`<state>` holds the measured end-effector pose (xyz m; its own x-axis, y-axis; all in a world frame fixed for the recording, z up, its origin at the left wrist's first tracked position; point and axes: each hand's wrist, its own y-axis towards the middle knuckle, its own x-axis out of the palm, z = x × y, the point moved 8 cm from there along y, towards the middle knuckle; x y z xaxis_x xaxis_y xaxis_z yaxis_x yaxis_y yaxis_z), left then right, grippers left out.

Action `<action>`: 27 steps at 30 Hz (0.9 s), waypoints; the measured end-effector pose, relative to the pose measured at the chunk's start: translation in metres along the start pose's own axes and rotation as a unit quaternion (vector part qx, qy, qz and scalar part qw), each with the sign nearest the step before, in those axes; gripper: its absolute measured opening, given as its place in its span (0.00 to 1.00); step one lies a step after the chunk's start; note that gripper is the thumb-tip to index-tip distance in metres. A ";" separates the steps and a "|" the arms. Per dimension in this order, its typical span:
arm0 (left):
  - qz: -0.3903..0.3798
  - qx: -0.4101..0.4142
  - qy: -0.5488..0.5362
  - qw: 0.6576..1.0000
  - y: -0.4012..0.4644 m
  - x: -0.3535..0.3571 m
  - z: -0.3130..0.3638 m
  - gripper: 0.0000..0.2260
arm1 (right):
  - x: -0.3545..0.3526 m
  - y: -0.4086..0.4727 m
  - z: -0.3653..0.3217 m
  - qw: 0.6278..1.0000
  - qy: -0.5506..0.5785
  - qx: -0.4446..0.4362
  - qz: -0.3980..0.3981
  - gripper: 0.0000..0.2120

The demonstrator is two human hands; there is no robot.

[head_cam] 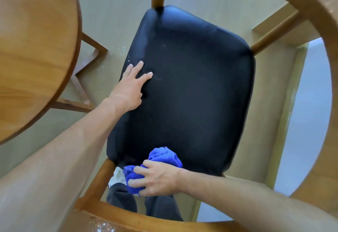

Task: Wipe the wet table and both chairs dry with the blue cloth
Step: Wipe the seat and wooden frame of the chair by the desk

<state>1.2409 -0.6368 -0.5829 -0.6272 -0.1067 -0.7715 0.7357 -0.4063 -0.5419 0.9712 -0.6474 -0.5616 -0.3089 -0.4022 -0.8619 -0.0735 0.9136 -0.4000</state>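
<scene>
I look straight down on a chair with a black padded seat (192, 89) and a curved wooden back rail (314, 36). My left hand (130, 87) rests flat on the seat's left edge, fingers straight. My right hand (157, 178) grips the bunched blue cloth (164, 156) at the seat's near edge, where the cloth touches the padding. A few water drops (129, 57) glisten on the seat's left rim. The round wooden table (34, 48) fills the left side.
The chair's wooden rail curves under me at the bottom, with white specks (102, 225) on it. Table legs (87, 52) stand on the beige floor left of the chair. My dark trouser legs (159, 208) show below the seat.
</scene>
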 end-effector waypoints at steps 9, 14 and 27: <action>0.009 0.004 0.007 1.000 -0.003 -0.004 0.002 0.31 | 0.069 -0.207 0.048 0.996 0.011 0.084 0.023 0.14; 0.013 0.010 -0.002 1.000 -0.004 -0.003 0.001 0.31 | 0.041 -0.255 0.158 0.888 0.105 0.421 0.150 0.32; 0.305 -0.069 -0.196 0.929 -0.055 -0.035 -0.051 0.13 | -0.064 -0.126 0.291 0.623 0.134 0.716 0.286 0.24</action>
<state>1.2356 -0.5644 -0.5432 -0.1071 -0.6120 -0.7835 0.9939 -0.0448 -0.1009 1.2762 -0.7542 -0.5473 -0.0576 0.1637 -0.9848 0.9828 -0.1640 -0.0848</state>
